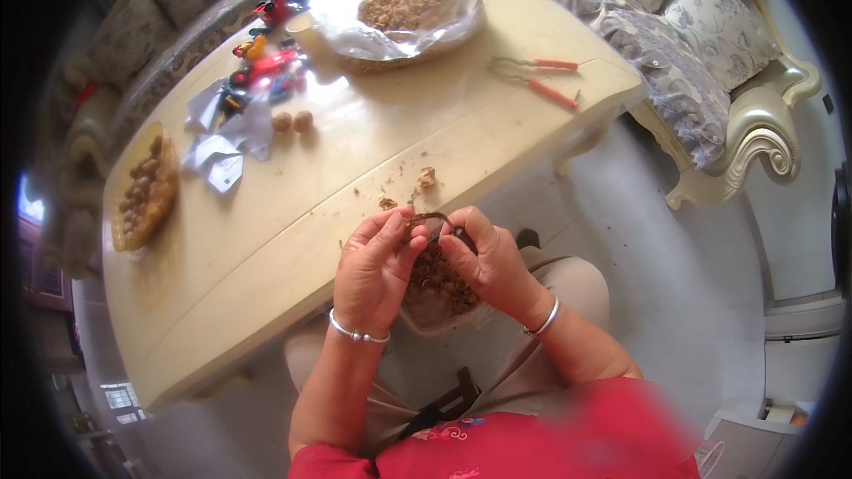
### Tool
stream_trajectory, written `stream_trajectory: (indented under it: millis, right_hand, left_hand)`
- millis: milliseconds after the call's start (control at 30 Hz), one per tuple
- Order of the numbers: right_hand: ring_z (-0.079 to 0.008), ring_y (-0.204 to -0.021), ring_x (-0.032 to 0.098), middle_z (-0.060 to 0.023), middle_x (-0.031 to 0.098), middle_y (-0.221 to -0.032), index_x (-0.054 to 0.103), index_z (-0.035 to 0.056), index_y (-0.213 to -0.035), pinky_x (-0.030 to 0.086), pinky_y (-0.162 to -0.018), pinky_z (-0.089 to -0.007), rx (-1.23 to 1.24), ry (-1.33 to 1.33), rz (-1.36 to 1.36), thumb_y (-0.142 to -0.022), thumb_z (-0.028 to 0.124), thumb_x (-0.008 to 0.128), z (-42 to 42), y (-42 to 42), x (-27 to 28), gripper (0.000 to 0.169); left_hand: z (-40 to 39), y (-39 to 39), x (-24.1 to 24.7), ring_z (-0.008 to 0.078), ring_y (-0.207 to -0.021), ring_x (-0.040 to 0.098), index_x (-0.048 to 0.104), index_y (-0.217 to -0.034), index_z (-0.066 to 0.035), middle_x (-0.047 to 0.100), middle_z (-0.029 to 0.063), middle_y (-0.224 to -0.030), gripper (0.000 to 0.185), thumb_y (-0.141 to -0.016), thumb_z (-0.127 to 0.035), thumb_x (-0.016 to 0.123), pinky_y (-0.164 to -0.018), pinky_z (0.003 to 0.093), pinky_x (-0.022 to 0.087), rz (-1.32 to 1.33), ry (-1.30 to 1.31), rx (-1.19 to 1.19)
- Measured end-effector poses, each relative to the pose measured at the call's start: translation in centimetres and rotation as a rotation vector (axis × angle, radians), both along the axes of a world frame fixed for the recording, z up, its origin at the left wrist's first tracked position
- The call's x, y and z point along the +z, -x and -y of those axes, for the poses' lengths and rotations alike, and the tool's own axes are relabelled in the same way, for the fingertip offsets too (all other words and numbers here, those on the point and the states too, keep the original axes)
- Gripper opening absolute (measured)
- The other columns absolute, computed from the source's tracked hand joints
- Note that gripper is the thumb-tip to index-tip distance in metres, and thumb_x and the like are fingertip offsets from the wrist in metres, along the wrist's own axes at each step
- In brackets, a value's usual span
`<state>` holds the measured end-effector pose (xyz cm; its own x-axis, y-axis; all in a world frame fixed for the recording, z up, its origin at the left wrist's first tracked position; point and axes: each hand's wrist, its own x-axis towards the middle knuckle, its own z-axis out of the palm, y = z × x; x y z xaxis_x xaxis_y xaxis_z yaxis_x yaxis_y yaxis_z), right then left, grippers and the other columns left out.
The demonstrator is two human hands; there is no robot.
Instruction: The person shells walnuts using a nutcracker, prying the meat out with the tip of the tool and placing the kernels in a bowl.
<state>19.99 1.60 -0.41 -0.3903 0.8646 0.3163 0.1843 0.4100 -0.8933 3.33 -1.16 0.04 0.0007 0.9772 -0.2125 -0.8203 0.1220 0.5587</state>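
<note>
My left hand (376, 259) pinches a small brown walnut piece (411, 220) between thumb and fingers, mostly hidden by them. My right hand (482, 256) grips a dark, thin curved tool (436, 216), whose tip reaches the piece; its exact kind is unclear. Both hands are close together just past the table's near edge. Below them, between the knees, a container (426, 329) lined with clear plastic holds broken walnut shells (442, 279). On the table just beyond my fingers lie a cracked walnut piece (426, 177), a smaller piece (387, 203) and scattered crumbs.
The cream table (299, 179) carries a plier-type nutcracker (539, 76) with orange handles, two whole walnuts (293, 122) and papers (223, 163). Farther off are toys (266, 70), a cup (301, 28) and a plastic-lined basket of walnut kernels (409, 5). A yellow basket (170, 169) holds walnuts.
</note>
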Motion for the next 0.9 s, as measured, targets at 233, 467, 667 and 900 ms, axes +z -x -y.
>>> stream_trajectory:
  millis: [233,467,667,900]
  right_hand:
    - [-0.0235,-0.067,0.058,-0.0117,0.059,-0.075,0.052,0.0039,-0.098,0.046,-0.063,-0.0311,0.119,0.402,-0.176,-0.093,0.022,0.056,-0.4,-0.2,-0.5,0.019]
    - [-0.0289,-0.071,0.062,-0.0135,0.061,-0.078,0.051,0.0043,-0.099,0.047,-0.064,-0.0323,0.040,0.107,-0.077,-0.092,0.020,0.057,0.0,0.1,0.4,0.018]
    - [-0.0357,-0.073,0.062,-0.0150,0.063,-0.080,0.049,0.0051,-0.100,0.049,-0.062,-0.0372,0.020,-0.046,-0.025,-0.089,0.014,0.062,0.1,0.1,0.4,0.019]
    - [-0.0329,-0.066,0.061,-0.0113,0.062,-0.077,0.049,0.0073,-0.096,0.048,-0.055,-0.0389,-0.025,-0.326,0.147,-0.084,0.016,0.066,-0.2,-0.2,0.2,0.022]
  left_hand:
    - [0.0,0.4,0.0,0.0197,-0.083,0.066,0.058,-0.104,0.004,0.065,0.0129,-0.093,0.015,-0.093,-0.005,0.053,-0.073,0.0248,0.058,0.105,-0.005,-0.037]
    - [0.0,0.6,0.2,0.0164,-0.083,0.065,0.059,-0.104,0.003,0.064,0.0108,-0.091,0.017,-0.092,-0.009,0.057,-0.074,0.0240,0.056,0.109,0.018,-0.062]
    - [-0.1,0.5,0.2,0.0162,-0.082,0.065,0.059,-0.104,0.003,0.064,0.0109,-0.091,0.018,-0.093,-0.010,0.056,-0.074,0.0239,0.056,0.088,0.021,-0.075]
    - [-0.1,0.6,0.4,0.0173,-0.081,0.064,0.062,-0.100,0.002,0.064,0.0129,-0.091,0.015,-0.091,-0.009,0.059,-0.073,0.0242,0.055,0.025,0.022,-0.086]
